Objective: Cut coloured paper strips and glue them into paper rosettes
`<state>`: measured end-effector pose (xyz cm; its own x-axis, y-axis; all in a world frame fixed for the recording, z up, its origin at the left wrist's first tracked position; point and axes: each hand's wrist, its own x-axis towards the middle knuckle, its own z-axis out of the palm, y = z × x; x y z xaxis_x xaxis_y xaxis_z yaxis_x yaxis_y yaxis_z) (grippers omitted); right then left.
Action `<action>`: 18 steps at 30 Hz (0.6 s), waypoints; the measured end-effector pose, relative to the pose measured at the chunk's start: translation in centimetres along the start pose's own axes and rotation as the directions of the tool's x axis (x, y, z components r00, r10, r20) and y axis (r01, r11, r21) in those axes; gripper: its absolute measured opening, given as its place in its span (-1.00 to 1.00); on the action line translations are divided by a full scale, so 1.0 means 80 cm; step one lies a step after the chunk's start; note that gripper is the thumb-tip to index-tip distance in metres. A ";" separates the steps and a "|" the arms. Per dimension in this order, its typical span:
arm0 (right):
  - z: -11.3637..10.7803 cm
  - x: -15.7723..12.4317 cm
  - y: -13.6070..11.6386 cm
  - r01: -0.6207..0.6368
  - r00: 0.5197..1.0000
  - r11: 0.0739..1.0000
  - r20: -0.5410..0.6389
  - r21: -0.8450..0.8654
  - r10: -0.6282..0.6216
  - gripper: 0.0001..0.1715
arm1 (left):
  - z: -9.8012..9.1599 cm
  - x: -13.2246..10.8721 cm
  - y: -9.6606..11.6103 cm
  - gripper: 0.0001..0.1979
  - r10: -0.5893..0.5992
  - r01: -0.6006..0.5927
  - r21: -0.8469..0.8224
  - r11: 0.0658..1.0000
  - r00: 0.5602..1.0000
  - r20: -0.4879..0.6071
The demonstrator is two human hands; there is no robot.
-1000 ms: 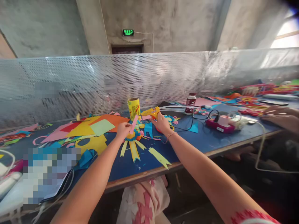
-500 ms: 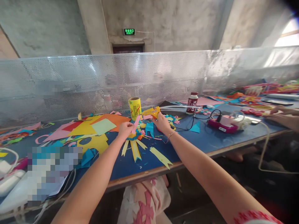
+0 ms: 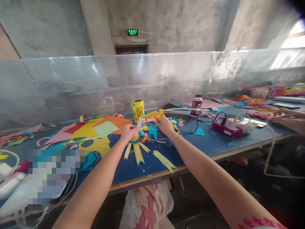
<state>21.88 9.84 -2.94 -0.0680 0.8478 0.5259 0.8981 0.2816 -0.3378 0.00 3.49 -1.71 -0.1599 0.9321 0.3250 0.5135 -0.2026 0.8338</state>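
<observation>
My left hand [image 3: 128, 131] pinches a narrow pink paper strip [image 3: 138, 126], held up at a slant. My right hand [image 3: 166, 126] is wrapped round a yellow hot glue gun [image 3: 154, 114], its nozzle pointing left toward the strip's upper end. Whether the nozzle touches the strip I cannot tell. Long clear glue sticks [image 3: 183, 110] reach out to the right behind the gun. Below the hands lies a paper rosette [image 3: 135, 140] with blue, yellow and orange parts and forked ribbon tails [image 3: 138, 154]. A loose pale yellow forked strip [image 3: 164, 160] lies near the table edge.
A yellow tape roll [image 3: 138, 110] stands behind the rosette. Coloured paper sheets [image 3: 106, 128] spread to the left. Farther right are a dark red bottle [image 3: 196, 105] and a magenta power strip [image 3: 227, 128] with cables. Another person's hand [image 3: 289, 119] rests at the far right. A perforated metal screen [image 3: 78, 86] borders the table.
My hands, the pink strip and the glue gun stay almost in place. At the far right, the other person's hand has shifted slightly.
</observation>
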 end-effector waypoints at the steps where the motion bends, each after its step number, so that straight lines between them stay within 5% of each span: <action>1: -0.001 0.000 0.000 -0.003 1.000 1.000 -0.001 0.001 0.003 -0.63 | 0.000 0.000 0.000 -0.91 -0.003 0.003 -0.004 1.000 1.000 -0.004; 11: -0.011 -0.007 -0.009 -0.050 0.998 0.999 -0.044 0.005 0.050 -0.55 | 0.000 0.002 -0.002 -0.88 0.018 -0.019 -0.035 0.999 0.999 -0.028; 18: -0.009 -0.004 -0.004 -0.167 0.986 0.984 0.002 0.069 0.167 -0.42 | 0.000 0.008 -0.011 -0.84 -0.106 0.082 -0.291 0.953 0.992 -0.066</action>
<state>21.92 9.17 -2.39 0.0823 0.8840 0.4602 0.8648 0.1661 -0.4738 -0.59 4.30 -2.22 -0.2685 0.9265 0.2636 0.2307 -0.2038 0.9514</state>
